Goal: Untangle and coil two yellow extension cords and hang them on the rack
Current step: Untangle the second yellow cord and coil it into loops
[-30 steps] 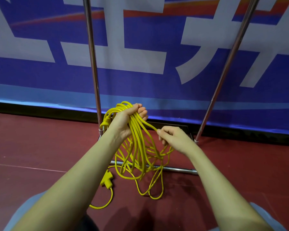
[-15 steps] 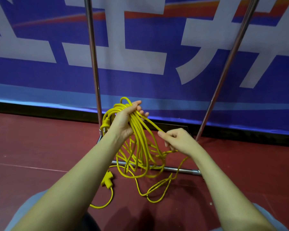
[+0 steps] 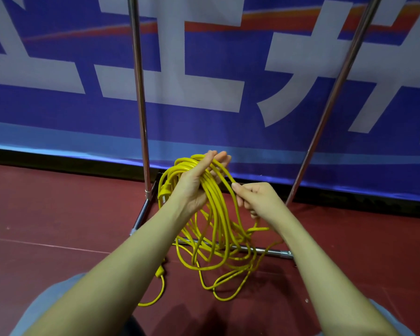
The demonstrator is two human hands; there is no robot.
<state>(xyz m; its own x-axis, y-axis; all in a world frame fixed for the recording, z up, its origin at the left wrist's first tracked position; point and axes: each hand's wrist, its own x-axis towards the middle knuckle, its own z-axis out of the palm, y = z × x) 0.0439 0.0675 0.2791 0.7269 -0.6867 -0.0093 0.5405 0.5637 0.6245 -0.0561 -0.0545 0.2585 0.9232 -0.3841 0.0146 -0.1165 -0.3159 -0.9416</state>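
Observation:
A bundle of yellow extension cord (image 3: 212, 214) hangs in loops from my left hand (image 3: 197, 180), palm up, its fingers now stretched out with the strands lying across the palm. My right hand (image 3: 257, 198) pinches one strand just right of the bundle, at the same height. The loops droop to the red floor, where loose turns lie tangled (image 3: 226, 280). A yellow plug (image 3: 159, 271) rests on the floor under my left forearm, and another plug (image 3: 164, 189) sits in the bundle behind my left wrist.
The chrome rack's left upright (image 3: 138, 93) and slanted right upright (image 3: 337, 93) rise ahead, with its base bar (image 3: 272, 251) low on the floor behind the cords. A blue banner wall (image 3: 204, 117) stands just beyond. My knees show at the bottom edge.
My left hand's fingers have uncurled from the bundle. My right hand has risen toward the left hand, bringing a strand up and lifting loose cord off the floor.

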